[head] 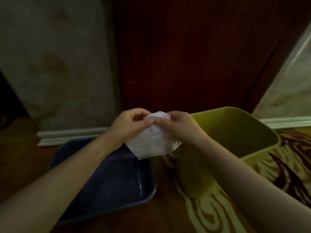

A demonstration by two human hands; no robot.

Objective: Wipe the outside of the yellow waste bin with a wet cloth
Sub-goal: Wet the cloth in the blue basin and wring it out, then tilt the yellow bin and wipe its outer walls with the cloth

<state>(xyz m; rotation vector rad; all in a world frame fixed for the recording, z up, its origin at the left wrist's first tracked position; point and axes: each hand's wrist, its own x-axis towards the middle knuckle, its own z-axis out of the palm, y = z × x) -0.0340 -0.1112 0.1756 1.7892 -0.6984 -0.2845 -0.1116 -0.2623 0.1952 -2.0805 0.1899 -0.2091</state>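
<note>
A white cloth [152, 142] hangs in the air at the centre of the view, pinched at its top by both hands. My left hand [129, 124] grips its upper left edge and my right hand [179, 125] grips its upper right edge. The cloth's lower part droops over the far edge of a dark blue basin [94, 199]. The yellow waste bin [235, 132] stands open-topped on the floor to the right, just behind my right forearm, which hides part of its near side.
The blue basin sits on a patterned brown and cream carpet [210, 212]. A dark wooden door [193, 56] rises straight ahead, with pale walls and white skirting [72, 133] on either side. The room is dim.
</note>
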